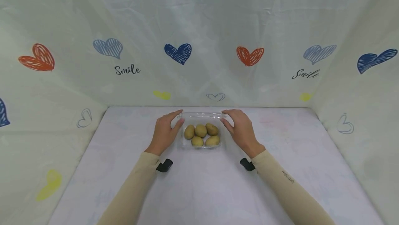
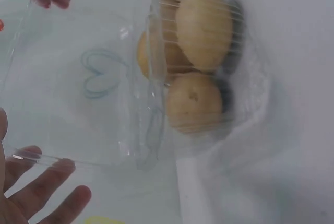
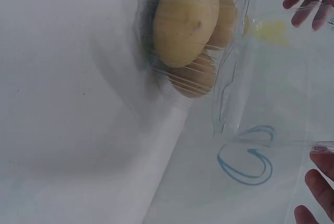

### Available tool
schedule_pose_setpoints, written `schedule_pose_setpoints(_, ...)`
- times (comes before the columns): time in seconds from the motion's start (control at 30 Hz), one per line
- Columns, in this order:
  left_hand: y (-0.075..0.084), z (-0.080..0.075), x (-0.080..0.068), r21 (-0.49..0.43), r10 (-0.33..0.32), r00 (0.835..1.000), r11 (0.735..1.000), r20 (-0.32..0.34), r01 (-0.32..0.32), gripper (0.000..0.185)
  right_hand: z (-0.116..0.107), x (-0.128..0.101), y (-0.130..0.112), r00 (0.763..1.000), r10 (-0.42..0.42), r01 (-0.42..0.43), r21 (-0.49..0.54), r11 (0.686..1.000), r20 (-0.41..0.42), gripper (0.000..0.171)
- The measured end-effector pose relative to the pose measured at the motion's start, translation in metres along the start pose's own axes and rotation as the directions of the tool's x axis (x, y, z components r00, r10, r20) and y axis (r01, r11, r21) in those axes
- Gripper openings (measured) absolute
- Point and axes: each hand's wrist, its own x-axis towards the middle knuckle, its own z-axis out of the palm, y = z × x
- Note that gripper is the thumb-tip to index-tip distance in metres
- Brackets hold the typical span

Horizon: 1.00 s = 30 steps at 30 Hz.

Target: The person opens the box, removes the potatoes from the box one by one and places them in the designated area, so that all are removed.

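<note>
Several yellow-brown potatoes [image 1: 201, 130] lie in a clear plastic clamshell box [image 1: 186, 144] near the table's back edge. Its transparent lid [image 2: 68, 83] is raised at the hinge, standing up from the base. At the lid's left corner, my left hand [image 1: 165, 129] pinches the edge between thumb and fingers. My right hand [image 1: 243, 129] holds the right corner the same way. Through the ribbed clear wall, potatoes [image 3: 186, 23] also show in the right wrist view. Part of each hand is cut off in its own wrist view.
A white table [image 1: 202, 190] spreads around the box. Behind it and on both sides hangs a pale curtain [image 1: 212, 17] printed with hearts and "Smile". Black wrist cameras [image 1: 164, 165] sit at both cuffs.
</note>
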Motion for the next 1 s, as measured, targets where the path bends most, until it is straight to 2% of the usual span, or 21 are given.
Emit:
schedule_pose_setpoints(0.1, 0.0, 0.001, 0.003, -0.064, -0.07, 0.998, 0.995, 0.002, 0.07, 0.041, 0.001, 0.002, -0.001, 0.999, 0.035, -0.035, 0.024, 0.999, -0.015, 0.03)
schedule_pose_setpoints(0.23, 0.002, 0.001, 0.004, -0.14, -0.171, 0.985, 0.975, 0.01, 0.171, 0.041, 0.004, 0.006, -0.001, 0.996, 0.089, -0.087, 0.06, 0.994, -0.026, 0.029)
schedule_pose_setpoints(0.37, 0.002, 0.001, 0.005, -0.172, -0.219, 0.976, 0.961, 0.016, 0.219, 0.042, 0.008, 0.011, -0.001, 0.989, 0.138, -0.132, 0.108, 0.985, -0.045, 0.028)
schedule_pose_setpoints(0.5, 0.001, 0.003, 0.005, -0.193, -0.226, 0.974, 0.955, 0.02, 0.226, 0.046, 0.013, 0.015, -0.001, 0.98, 0.188, -0.174, 0.169, 0.97, -0.071, 0.025)
schedule_pose_setpoints(0.7, 0.002, 0.006, 0.007, -0.22, -0.203, 0.979, 0.954, 0.029, 0.205, 0.057, 0.02, 0.018, -0.002, 0.962, 0.256, -0.228, 0.24, 0.944, -0.091, 0.023)
schedule_pose_setpoints(1.0, 0.003, 0.008, 0.011, -0.294, -0.193, 0.979, 0.934, 0.066, 0.204, 0.072, 0.025, 0.026, -0.001, 0.936, 0.327, -0.263, 0.361, 0.894, -0.128, 0.02)
